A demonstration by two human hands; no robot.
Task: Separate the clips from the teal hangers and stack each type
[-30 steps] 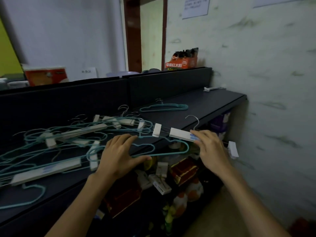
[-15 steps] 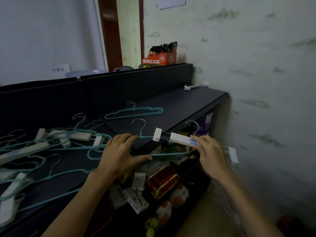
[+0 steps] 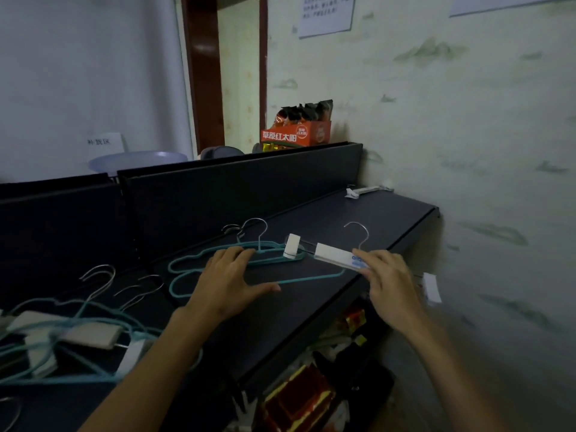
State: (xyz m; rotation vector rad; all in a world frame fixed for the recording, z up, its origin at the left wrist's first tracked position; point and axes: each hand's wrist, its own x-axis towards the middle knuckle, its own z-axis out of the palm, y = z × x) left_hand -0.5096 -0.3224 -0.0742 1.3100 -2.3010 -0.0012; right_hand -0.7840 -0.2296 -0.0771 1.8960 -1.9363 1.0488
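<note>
My left hand [image 3: 230, 282] holds a teal hanger [image 3: 305, 277], fingers over its top wire and thumb by its lower bar. It hovers just over another teal hanger [image 3: 215, 253] that lies flat on the dark shelf [image 3: 374, 219]. My right hand [image 3: 386, 275] pinches the white clip bar [image 3: 335, 257], which has a metal hook. One white clip [image 3: 292, 244] sits at its left end and another white clip [image 3: 431, 286] hangs past my right hand. A tangled pile of teal hangers and white clip bars [image 3: 78, 333] lies at the lower left.
A single white clip bar [image 3: 367, 191] lies at the shelf's far right corner by the wall. A dark partition [image 3: 243, 188] backs the shelf, with an orange snack box [image 3: 296, 135] behind it. Packaged goods [image 3: 299, 397] fill the space below the shelf edge.
Both hands have carried the teal hanger and the clip bar rightward, away from the pile and over the lone teal hanger. The view has swung right with them.
</note>
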